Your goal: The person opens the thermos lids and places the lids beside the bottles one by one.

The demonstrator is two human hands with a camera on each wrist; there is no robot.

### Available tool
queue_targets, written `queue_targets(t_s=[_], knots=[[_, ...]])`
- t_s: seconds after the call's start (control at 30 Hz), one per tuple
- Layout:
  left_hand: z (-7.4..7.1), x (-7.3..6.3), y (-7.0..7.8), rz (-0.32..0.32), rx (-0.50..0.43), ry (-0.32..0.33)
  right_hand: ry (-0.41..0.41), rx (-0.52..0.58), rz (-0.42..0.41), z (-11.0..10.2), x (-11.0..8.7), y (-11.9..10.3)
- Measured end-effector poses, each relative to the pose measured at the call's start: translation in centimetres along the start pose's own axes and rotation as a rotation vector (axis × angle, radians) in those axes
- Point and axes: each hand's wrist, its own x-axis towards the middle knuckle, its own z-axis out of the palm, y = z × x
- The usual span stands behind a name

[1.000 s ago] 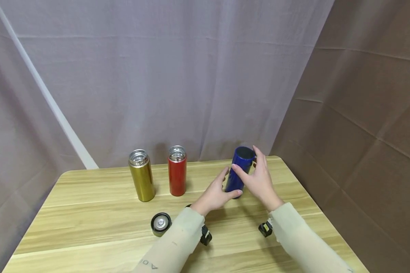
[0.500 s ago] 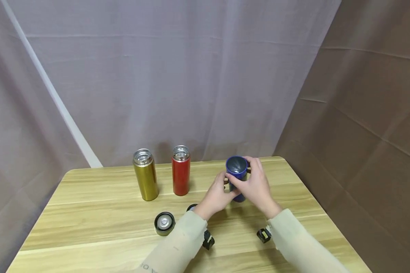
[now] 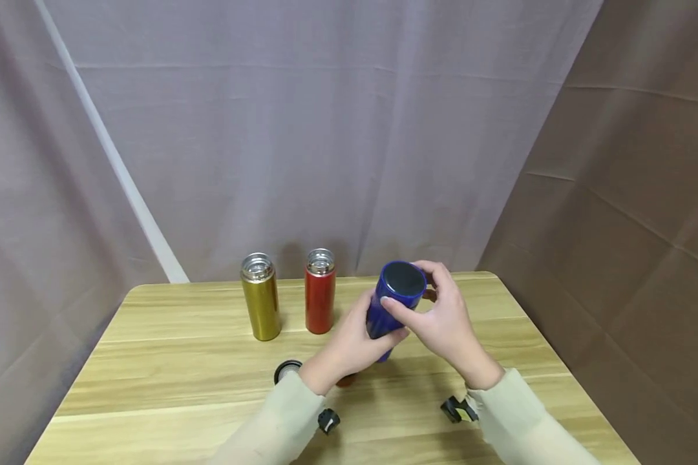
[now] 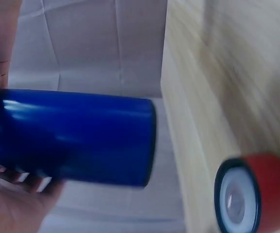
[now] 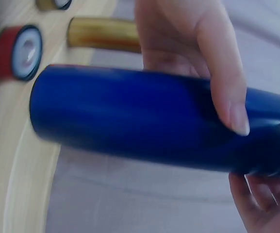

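A blue thermos bottle [image 3: 375, 320] with a dark round top [image 3: 404, 279] is held between both hands, its top tilted to the right. My left hand [image 3: 356, 336] grips the body from the left, with the thumb across the front. Higher up, my right hand [image 3: 442, 310] holds the bottle just below the top, thumb in front and fingers behind. In the left wrist view the base of the blue bottle [image 4: 101, 138] hangs clear of the wooden table [image 4: 198, 107]. The right wrist view shows the left thumb lying across the bottle's side [image 5: 125, 111].
A gold bottle [image 3: 262, 307] and a red bottle [image 3: 320, 300] stand lidless at the back left. A red lid [image 4: 273, 191] lies on the table, inner side up. Another lid [image 3: 287, 369] is partly hidden behind the left forearm. Grey curtains [image 3: 302, 161] rise behind the table.
The blue bottle has been raised and brought closer, shifting slightly left, with both hands moving along. Its tilt has changed, and the head view has swung a little to the left.
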Motion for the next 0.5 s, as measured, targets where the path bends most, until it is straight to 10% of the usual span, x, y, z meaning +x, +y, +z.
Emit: queue_targets(t_s=[0.3,0.5], knots=[[-4.0,-2.2,0.7,0.079,0.213,0.010,-0.169,0.129,-0.061,-0.2,-0.3,-3.6],[-5.9,-4.6,0.4,0.086,0.401,-0.027,-0.286,0.042,-0.134,0.9,-1.4,0.1]])
